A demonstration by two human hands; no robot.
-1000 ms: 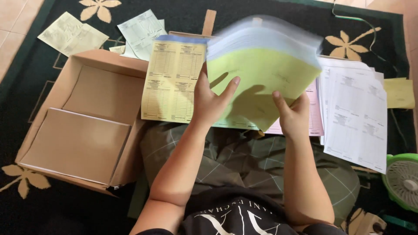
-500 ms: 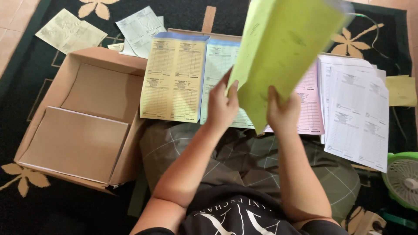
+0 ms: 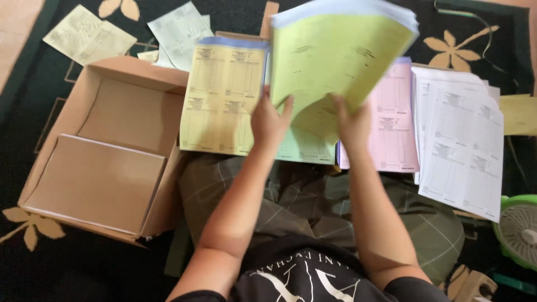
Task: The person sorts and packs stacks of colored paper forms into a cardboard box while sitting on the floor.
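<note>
Dark carpet [image 3: 84, 268] with pale flower shapes is lying under everything as we are sitting on it, our checked green trousers [image 3: 313, 207] nearest to us below both wrists. We are holding up a thick stack of forms [image 3: 335, 61] whose facing sheet is yellow-green, with pale blue sheets showing along its far edge. Our left hand [image 3: 269, 120] is gripping the stack's lower left edge, fingers curled closed around it, and our right hand [image 3: 352, 120] is clamping the lower edge just beside it, fingers hidden behind the paper and the thumb pressing on the front. The stack is tilting up off the floor, its near corner sitting between our two hands.

Just left of our left fingers, a yellow pile of forms [image 3: 221, 98] is lying flat; under our hands a pale green pile [image 3: 305, 148] is peeking out. Just right of our right fingers a pink pile [image 3: 394, 123] is lying, and beyond that a white pile [image 3: 461, 140]. Well left of our left hand an open cardboard box [image 3: 106, 151] is sitting with brown-wrapped packs inside. Far right and near us, a green fan [image 3: 517, 223] is showing at the edge. Beyond our fingertips, loose pale sheets [image 3: 89, 36] are lying on the carpet at the far left.
</note>
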